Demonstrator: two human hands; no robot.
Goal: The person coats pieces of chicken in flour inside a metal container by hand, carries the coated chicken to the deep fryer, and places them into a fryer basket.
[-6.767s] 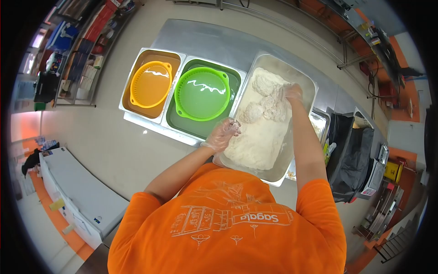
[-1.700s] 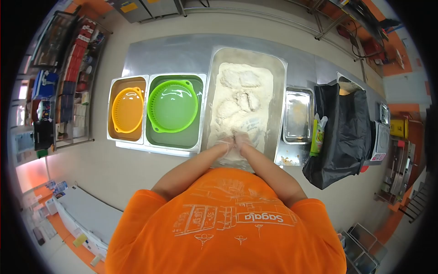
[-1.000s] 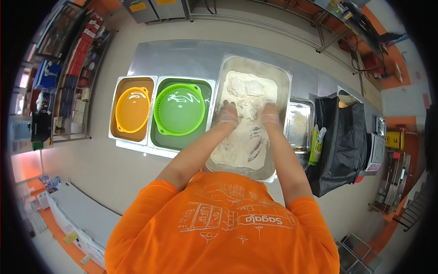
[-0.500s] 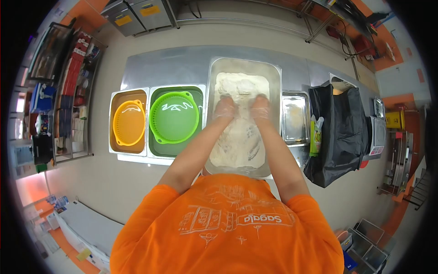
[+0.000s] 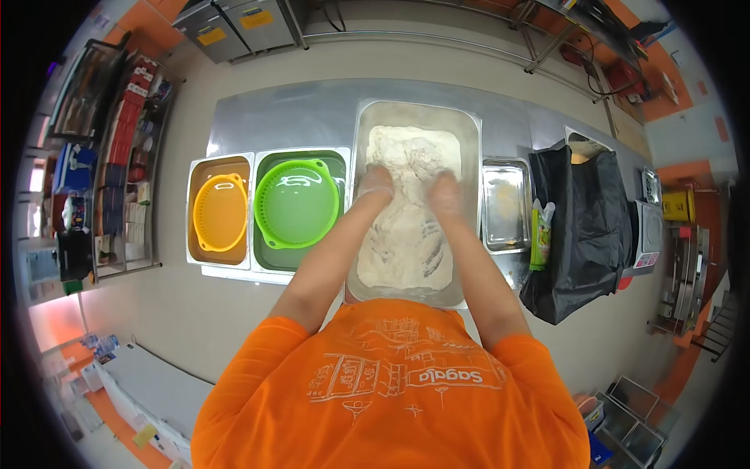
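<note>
Pale flour (image 5: 406,262) fills the bottom of a deep steel pan (image 5: 363,117) in front of me. Both hands wear thin clear gloves. My left hand (image 5: 377,180) reaches into the flour near the pan's left wall, its fingers partly sunk and hard to make out. Across from it, my right hand (image 5: 444,193) is by the right wall, blurred by motion, so its fingers do not show clearly. Between and beyond the hands lie lumpy, flour-coated pieces (image 5: 424,156); what is under the coating cannot be seen. Finger-like grooves mark the flour closer to my body.
Left of the pan, a green basket (image 5: 267,223) and a yellow-orange basket (image 5: 200,219) sit in liquid-filled containers. To the right are a small steel tray (image 5: 487,227), a green-and-white packet (image 5: 540,234), a large black bag (image 5: 582,234) and a scale (image 5: 648,228).
My hands have spread slightly apart, the left shifting outward and the right a little toward me. The flour and coated lumps at the far end look more stirred up.
</note>
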